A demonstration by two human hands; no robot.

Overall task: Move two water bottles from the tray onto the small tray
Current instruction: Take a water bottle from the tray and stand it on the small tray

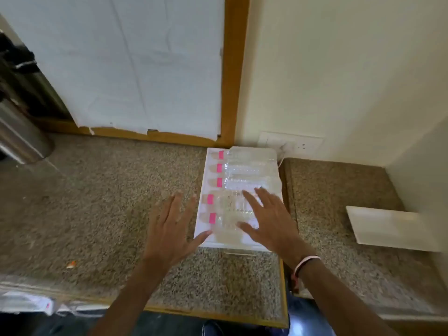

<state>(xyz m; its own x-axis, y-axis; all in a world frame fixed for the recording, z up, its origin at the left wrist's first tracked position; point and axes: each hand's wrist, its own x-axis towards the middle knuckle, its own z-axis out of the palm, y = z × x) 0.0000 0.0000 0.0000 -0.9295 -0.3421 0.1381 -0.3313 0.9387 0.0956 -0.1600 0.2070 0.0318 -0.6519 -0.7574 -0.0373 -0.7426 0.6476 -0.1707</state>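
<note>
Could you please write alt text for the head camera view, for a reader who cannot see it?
Two open, empty hands, the left hand and right hand, reach over a white tray holding five clear water bottles with pink bands, lying side by side on a speckled countertop. A small white tray sits empty to the right.

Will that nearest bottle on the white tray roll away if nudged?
Probably: the nearest bottle is round and lies on its side on the tray. Its clear ribbed plastic may dent when squeezed. Neighbouring bottles would likely stop it rolling far.
</note>
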